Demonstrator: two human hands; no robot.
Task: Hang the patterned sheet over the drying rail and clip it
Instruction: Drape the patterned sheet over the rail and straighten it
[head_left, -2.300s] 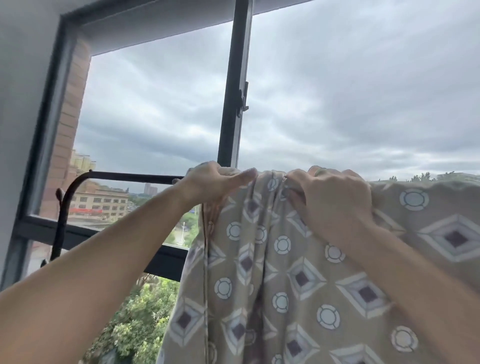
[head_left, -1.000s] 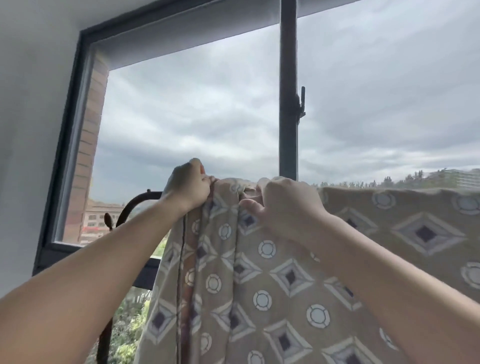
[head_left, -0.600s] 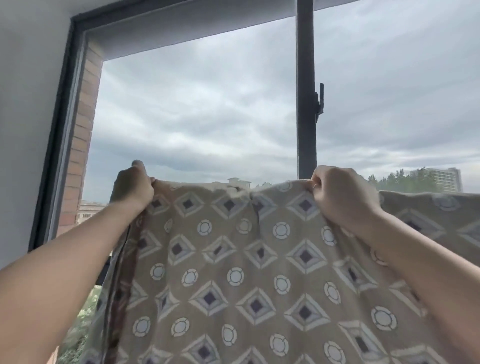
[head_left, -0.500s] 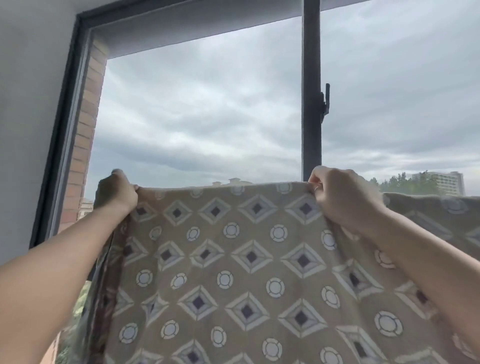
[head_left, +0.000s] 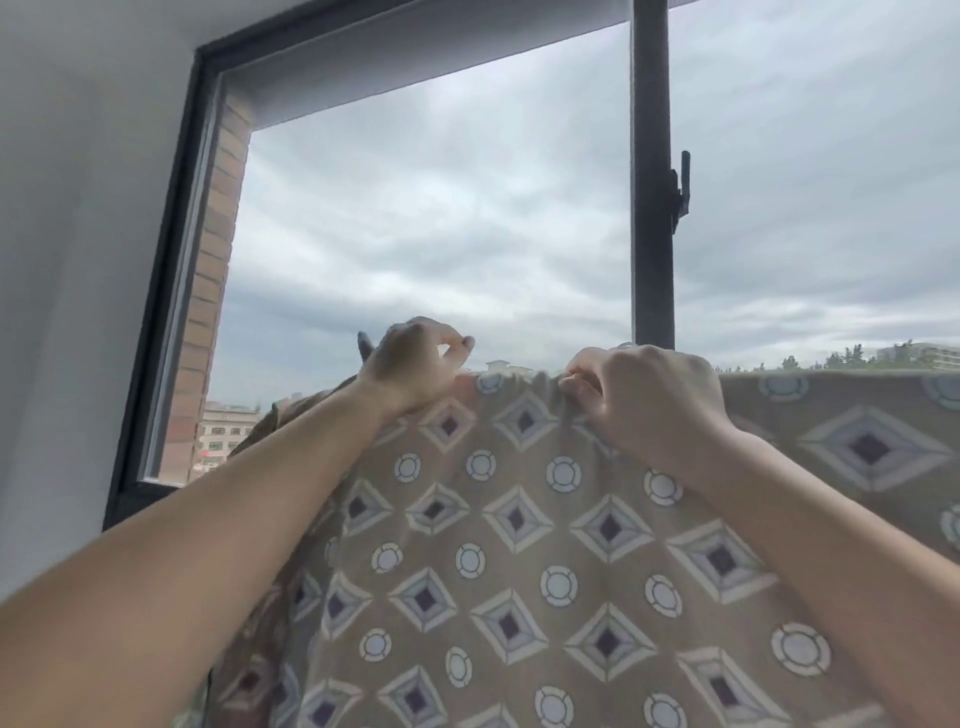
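The patterned sheet (head_left: 519, 545), tan with diamonds and rings, hangs in front of me with its top edge level across the window. The drying rail is hidden under it. My right hand (head_left: 644, 400) is closed on the top fold, bunching the cloth in its fingers. My left hand (head_left: 415, 366) sits on the same edge a short way to the left, fingers curled, thumb and forefinger tips touching just above the cloth. I cannot tell whether it pinches any cloth. A small dark tip (head_left: 364, 345) sticks up behind that hand. No clip is identifiable.
A dark window frame (head_left: 171, 291) and brick reveal (head_left: 213, 260) stand at the left, beside a white wall. A vertical mullion with a handle (head_left: 653, 208) rises just behind my right hand. Beyond are cloudy sky, buildings and treetops.
My left hand spread the bunched sheet out to the left, then came back right along the top edge, close to my right hand. The sheet's left end now sags. My right hand kept its grip.
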